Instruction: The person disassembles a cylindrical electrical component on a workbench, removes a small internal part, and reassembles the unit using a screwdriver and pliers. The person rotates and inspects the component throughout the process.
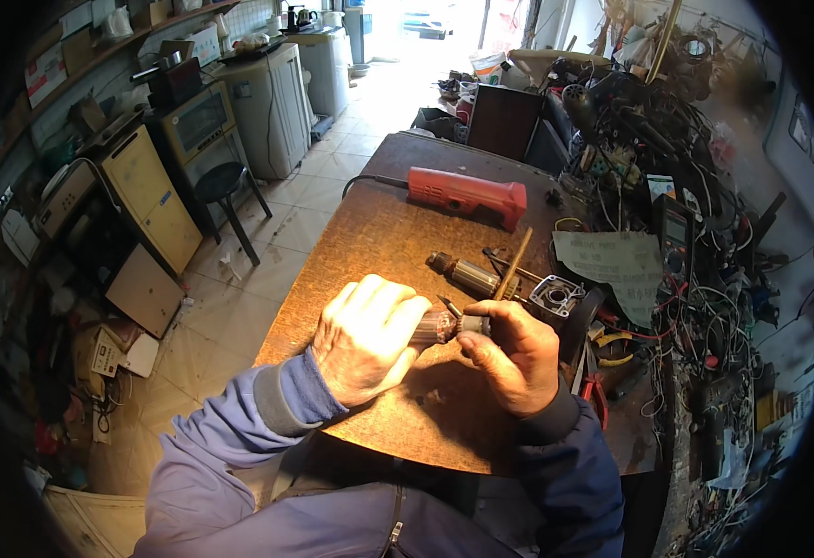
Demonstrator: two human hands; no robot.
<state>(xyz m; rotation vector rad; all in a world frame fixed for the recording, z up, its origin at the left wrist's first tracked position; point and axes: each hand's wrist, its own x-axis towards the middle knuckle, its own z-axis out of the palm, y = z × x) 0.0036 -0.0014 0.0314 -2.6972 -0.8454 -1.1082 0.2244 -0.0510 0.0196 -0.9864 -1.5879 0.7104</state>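
Note:
Low over the front of the worn wooden table [314,260], my left hand [365,335] is wrapped round a cylindrical motor armature [435,327] with copper windings. My right hand [514,358] grips the armature's other end between thumb and fingers, at a dull metal collar [472,325]. Behind them lies a second armature [470,275], with a thin wooden stick [519,251] slanting across it. A silver gear housing [556,295] sits to its right. A red power-tool body [466,193] with a black cord lies at the back of the table.
Pliers [612,346], paper [606,265], a multimeter [675,240] and tangled wires crowd the right side, beside piled parts [621,121]. A black stool [233,191] stands on the tiled floor at left, near old appliances [151,200] along the wall.

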